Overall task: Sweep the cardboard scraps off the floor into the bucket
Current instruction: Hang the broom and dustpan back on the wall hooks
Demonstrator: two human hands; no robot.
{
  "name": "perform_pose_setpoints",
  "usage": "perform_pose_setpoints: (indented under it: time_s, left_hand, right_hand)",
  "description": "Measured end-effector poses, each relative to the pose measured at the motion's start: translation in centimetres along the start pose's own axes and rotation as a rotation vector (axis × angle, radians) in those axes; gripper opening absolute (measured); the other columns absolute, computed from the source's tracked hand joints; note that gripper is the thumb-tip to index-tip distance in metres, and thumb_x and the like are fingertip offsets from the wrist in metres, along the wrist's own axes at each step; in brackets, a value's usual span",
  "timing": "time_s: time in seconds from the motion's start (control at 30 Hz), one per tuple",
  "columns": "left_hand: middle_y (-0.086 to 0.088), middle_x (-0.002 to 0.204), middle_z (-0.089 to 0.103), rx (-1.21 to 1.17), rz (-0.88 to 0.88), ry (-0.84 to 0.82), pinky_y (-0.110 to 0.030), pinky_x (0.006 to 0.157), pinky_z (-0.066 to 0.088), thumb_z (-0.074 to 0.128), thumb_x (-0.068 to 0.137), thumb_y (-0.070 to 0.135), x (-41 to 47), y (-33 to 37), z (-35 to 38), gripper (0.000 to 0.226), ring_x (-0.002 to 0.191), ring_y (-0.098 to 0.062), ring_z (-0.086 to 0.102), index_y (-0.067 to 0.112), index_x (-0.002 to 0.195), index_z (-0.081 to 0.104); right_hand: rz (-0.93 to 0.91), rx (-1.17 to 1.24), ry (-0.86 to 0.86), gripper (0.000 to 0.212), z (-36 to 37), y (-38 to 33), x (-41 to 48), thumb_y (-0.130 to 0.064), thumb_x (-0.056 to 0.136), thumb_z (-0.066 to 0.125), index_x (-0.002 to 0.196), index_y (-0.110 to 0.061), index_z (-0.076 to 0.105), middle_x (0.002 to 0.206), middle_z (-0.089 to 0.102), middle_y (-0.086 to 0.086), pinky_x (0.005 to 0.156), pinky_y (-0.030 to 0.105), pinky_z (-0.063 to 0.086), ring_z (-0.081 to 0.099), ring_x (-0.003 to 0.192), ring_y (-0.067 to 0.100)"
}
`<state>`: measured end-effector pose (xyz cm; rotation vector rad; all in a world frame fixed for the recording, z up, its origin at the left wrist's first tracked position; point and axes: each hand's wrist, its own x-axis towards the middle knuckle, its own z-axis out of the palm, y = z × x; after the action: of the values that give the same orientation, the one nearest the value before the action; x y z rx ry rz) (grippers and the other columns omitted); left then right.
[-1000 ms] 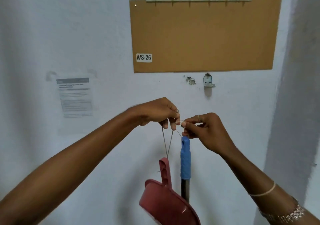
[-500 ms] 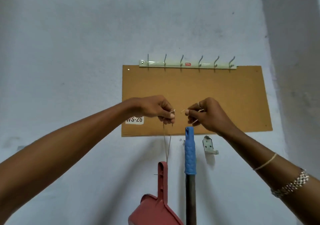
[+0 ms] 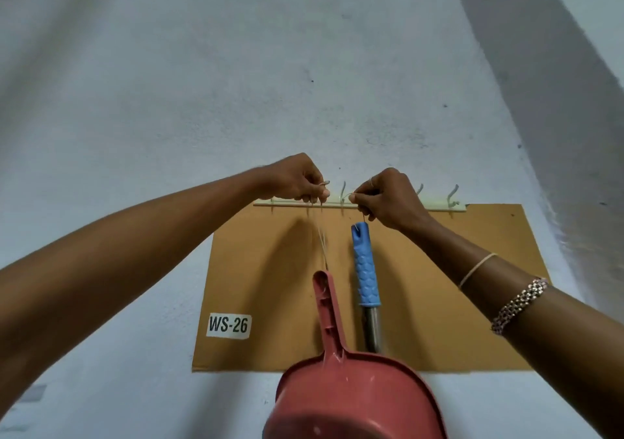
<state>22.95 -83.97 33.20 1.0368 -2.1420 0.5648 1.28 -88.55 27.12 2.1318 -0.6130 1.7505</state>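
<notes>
A red dustpan (image 3: 351,398) hangs by a thin string loop (image 3: 323,246) from my left hand (image 3: 297,178), which pinches the string at the hook rail (image 3: 439,202). Beside it a broom with a blue grip (image 3: 364,269) and a metal shaft hangs from a short loop pinched by my right hand (image 3: 388,199). Both hands are up at the rail's hooks. The broom's head, the floor, the scraps and the bucket are out of view.
The hook rail is fixed to a pale wall along the top edge of a brown cardboard sheet (image 3: 472,303) labelled WS-26 (image 3: 229,326). Two bare hooks (image 3: 452,193) stick out to the right of my right hand. A wall corner (image 3: 557,101) rises at the right.
Both hands have risen with the dustpan and broom from below the cardboard sheet up to the hook rail. The view has tilted upward.
</notes>
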Motion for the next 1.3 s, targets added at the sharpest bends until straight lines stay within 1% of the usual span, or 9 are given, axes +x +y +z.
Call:
perform_pose_setpoints:
  time_s: [0.13, 0.3, 0.5, 0.63, 0.7, 0.8, 0.97, 1.2, 1.3]
  left_hand:
    - [0.009, 0.069, 0.069, 0.269, 0.054, 0.114, -0.02, 0.06, 0.047, 0.07, 0.093, 0.026, 2.1, -1.0, -0.6, 0.018, 0.061, -0.003, 0.066, 0.012, 0.081, 0.071]
    - [0.01, 0.072, 0.066, 0.329, 0.106, 0.231, -0.025, 0.059, 0.044, 0.071, 0.092, 0.028, 3.1, -2.4, -1.0, 0.016, 0.061, -0.005, 0.061, 0.013, 0.089, 0.074]
    - [0.007, 0.074, 0.07, 0.214, 0.001, 0.234, -0.02, 0.062, 0.047, 0.073, 0.089, 0.026, 3.8, -3.6, -0.9, 0.015, 0.061, -0.002, 0.062, 0.012, 0.095, 0.077]
    - [0.0, 0.082, 0.075, 0.157, -0.069, 0.16, -0.025, 0.067, 0.054, 0.077, 0.085, 0.028, 3.6, -4.6, -1.1, 0.016, 0.072, -0.012, 0.069, 0.014, 0.092, 0.079]
    - [0.001, 0.077, 0.075, 0.198, -0.064, 0.157, -0.015, 0.058, 0.049, 0.08, 0.083, 0.03, 3.4, -4.6, -0.9, 0.016, 0.063, -0.006, 0.066, 0.014, 0.088, 0.079]
    - [0.006, 0.076, 0.074, 0.245, -0.061, 0.183, -0.016, 0.059, 0.045, 0.081, 0.083, 0.028, 3.1, -4.6, -0.9, 0.015, 0.059, 0.004, 0.062, 0.013, 0.085, 0.079]
    - [0.005, 0.084, 0.076, 0.131, -0.094, 0.241, -0.018, 0.068, 0.049, 0.083, 0.08, 0.019, 1.8, -5.1, -1.1, 0.012, 0.078, -0.003, 0.07, 0.013, 0.089, 0.081]
    - [0.009, 0.09, 0.077, -0.041, -0.105, 0.313, -0.021, 0.079, 0.052, 0.086, 0.075, 0.026, -1.6, -6.2, 0.1, 0.019, 0.088, -0.001, 0.069, 0.018, 0.092, 0.082]
    - [0.009, 0.089, 0.075, -0.024, -0.09, 0.334, -0.024, 0.073, 0.048, 0.089, 0.069, 0.036, -2.8, -6.1, 0.4, 0.028, 0.087, -0.007, 0.066, 0.023, 0.092, 0.081]
  right_hand:
    - [0.041, 0.11, 0.05, 0.01, 0.2, 1.0, 1.8, -0.01, 0.083, 0.081, 0.078, -0.002, 0.078, 0.06, 0.07, 0.009, 0.046, 0.019, 0.049, 0.062, 0.046, 0.009]
    - [0.035, 0.239, 0.083, 0.011, 0.4, 1.1, 4.0, -0.011, 0.078, 0.084, 0.074, -0.003, 0.079, 0.059, 0.07, 0.01, 0.054, 0.029, 0.056, 0.063, 0.05, 0.016]
    - [0.082, 0.223, 0.134, 0.011, 1.2, 1.6, 6.7, -0.011, 0.081, 0.082, 0.079, -0.001, 0.078, 0.063, 0.071, 0.011, 0.046, 0.018, 0.047, 0.059, 0.046, 0.007]
    - [0.119, 0.216, 0.095, 0.009, 2.0, 2.7, 6.9, -0.008, 0.082, 0.081, 0.081, 0.0, 0.077, 0.064, 0.071, 0.012, 0.051, 0.022, 0.051, 0.061, 0.049, 0.009]
    - [0.122, 0.215, 0.074, 0.009, 2.7, 3.0, 6.4, -0.006, 0.083, 0.08, 0.08, 0.001, 0.077, 0.064, 0.071, 0.015, 0.053, 0.028, 0.055, 0.064, 0.052, 0.015]
    - [0.147, 0.204, 0.092, 0.006, 3.7, 3.7, 5.6, -0.006, 0.082, 0.079, 0.079, -0.001, 0.078, 0.065, 0.072, 0.013, 0.059, 0.032, 0.057, 0.067, 0.056, 0.017]
    - [0.207, 0.312, 0.134, 0.006, 4.7, 4.4, 3.9, -0.007, 0.083, 0.077, 0.079, -0.004, 0.078, 0.064, 0.073, 0.008, 0.067, 0.035, 0.06, 0.069, 0.061, 0.014]
    - [0.357, 0.524, 0.149, 0.005, 5.0, 2.7, 1.9, -0.002, 0.086, 0.075, 0.091, -0.002, 0.077, 0.077, 0.075, 0.017, 0.054, 0.024, 0.051, 0.067, 0.059, 0.016]
    - [0.398, 0.536, 0.127, 0.011, 4.9, 1.8, 0.8, -0.002, 0.085, 0.076, 0.096, -0.004, 0.075, 0.085, 0.074, 0.024, 0.056, 0.031, 0.055, 0.064, 0.063, 0.027]
